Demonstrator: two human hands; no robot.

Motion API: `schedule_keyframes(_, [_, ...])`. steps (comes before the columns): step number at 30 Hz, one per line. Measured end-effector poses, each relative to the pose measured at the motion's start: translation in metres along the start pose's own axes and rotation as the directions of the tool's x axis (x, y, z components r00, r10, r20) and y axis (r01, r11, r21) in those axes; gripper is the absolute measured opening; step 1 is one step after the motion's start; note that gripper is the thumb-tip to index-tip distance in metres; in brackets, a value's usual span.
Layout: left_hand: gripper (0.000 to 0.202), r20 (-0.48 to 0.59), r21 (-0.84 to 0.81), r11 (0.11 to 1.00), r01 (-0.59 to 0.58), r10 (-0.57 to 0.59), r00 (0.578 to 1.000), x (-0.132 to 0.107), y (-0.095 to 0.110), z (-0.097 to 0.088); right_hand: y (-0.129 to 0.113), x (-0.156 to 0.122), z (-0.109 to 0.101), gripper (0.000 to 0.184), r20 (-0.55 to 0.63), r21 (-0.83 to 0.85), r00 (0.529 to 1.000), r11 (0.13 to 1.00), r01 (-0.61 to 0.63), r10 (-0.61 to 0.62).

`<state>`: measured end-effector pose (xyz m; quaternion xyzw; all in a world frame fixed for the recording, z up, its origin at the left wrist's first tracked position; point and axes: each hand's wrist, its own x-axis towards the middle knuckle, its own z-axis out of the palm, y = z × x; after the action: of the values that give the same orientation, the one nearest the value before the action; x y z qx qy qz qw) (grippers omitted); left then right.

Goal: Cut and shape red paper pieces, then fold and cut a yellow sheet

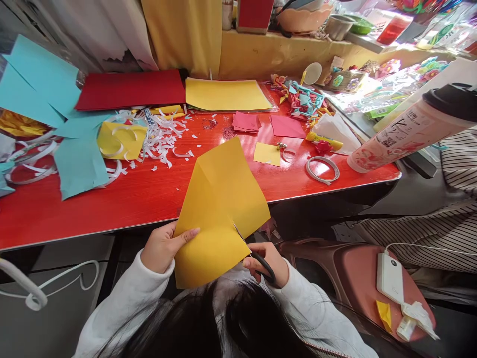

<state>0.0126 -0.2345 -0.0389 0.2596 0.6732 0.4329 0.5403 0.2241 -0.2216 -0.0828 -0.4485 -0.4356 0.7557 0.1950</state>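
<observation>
A large sheet of yellow paper (pixel 219 194) is held out in front of me, over the table's near edge. My left hand (pixel 164 246) pinches its left side, thumb on top and the fingers behind, out of sight. In my right hand (pixel 271 261) are black-handled scissors (pixel 265 268), my fingers wrapped round the handles. Their blades lie on the paper's right side, where a cut runs inward from the edge. A crease marks the sheet's upper part.
On the red table (pixel 149 199) lie blue paper (pixel 84 169), white paper shreds (pixel 164 134), a yellow stack (pixel 227 93), a red stack (pixel 132 89), pink squares (pixel 246 122) and a tape roll (pixel 322 169). A tall cup (pixel 410 127) stands right. A pink stool (pixel 361 278) holds a power bank (pixel 390 277).
</observation>
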Motion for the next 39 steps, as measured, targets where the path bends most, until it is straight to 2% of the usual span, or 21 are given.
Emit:
schedule_keyframes(15, [0.045,0.045,-0.029,0.999,0.024,-0.023,0.999,0.006,0.001,0.002,-0.003,-0.001,0.006,0.042,-0.055,0.088,0.998,0.996,0.027,-0.023])
schedule_keyframes(21, [0.043,0.046,-0.009,0.999,0.040,-0.039,0.998,0.005,-0.001,-0.001,-0.005,-0.001,0.002,0.041,-0.010,0.071,1.000,0.997,0.027,-0.027])
schedule_keyframes(29, [0.041,0.085,0.001,0.998,0.066,-0.066,0.994,0.004,-0.007,-0.001,-0.009,-0.003,-0.003,0.050,0.015,0.042,1.000,0.999,0.016,-0.016])
schedule_keyframes(39, [0.043,0.089,0.080,0.997,0.023,-0.030,0.996,0.004,-0.009,-0.001,-0.008,-0.002,-0.003,0.055,0.060,-0.012,0.997,0.999,0.041,-0.040])
